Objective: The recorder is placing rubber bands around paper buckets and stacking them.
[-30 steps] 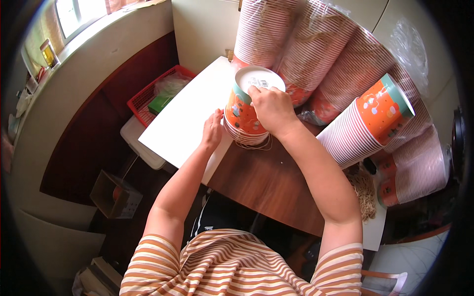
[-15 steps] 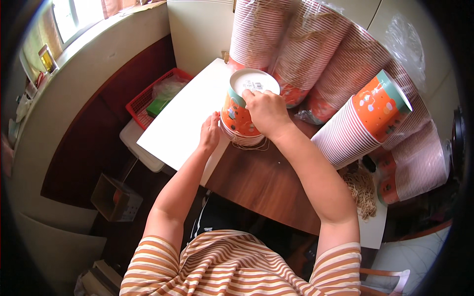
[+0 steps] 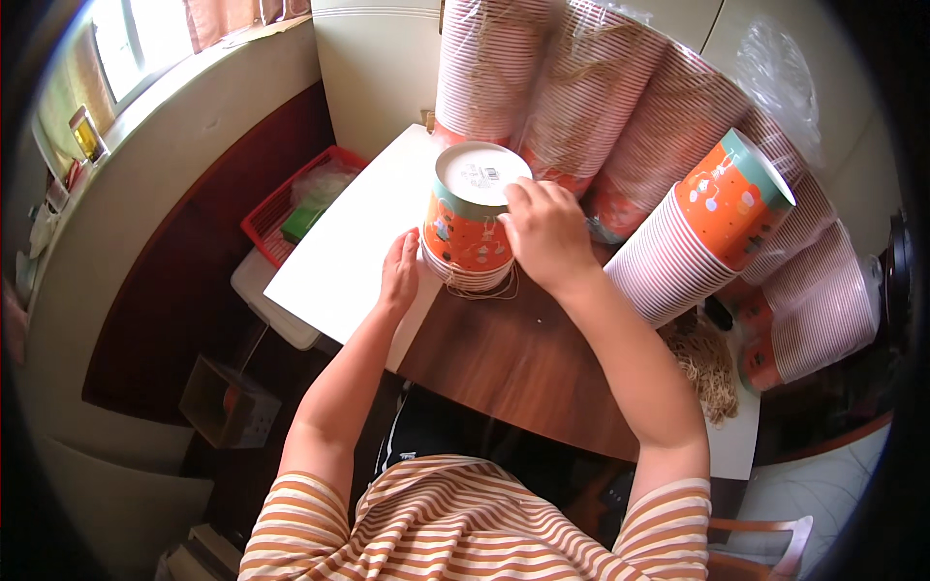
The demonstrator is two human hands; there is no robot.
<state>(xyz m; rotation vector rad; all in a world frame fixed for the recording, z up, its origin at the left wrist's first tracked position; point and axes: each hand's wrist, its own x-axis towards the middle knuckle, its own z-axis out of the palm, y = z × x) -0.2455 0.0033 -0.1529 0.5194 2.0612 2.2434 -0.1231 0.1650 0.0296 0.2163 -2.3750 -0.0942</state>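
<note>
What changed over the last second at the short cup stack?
The right hand shifted from the white base topping the short cup stack to that base's right edge. The left hand stays open at the stack's left; that stack and the taller stack at right look unmoved.

1. Daylight enters from the window (image 3: 126, 48) at upper left, whose glass is overexposed to white.
2. The bench (image 3: 339, 257) is well lit, its white part being the brightest.
3. Below it there is deep shadow, where details become lost.
4. The clear plastic bag (image 3: 775, 87) shows small glare.
5. The lens bends the wall (image 3: 213, 126) strongly, and black corners surround the view.
</note>
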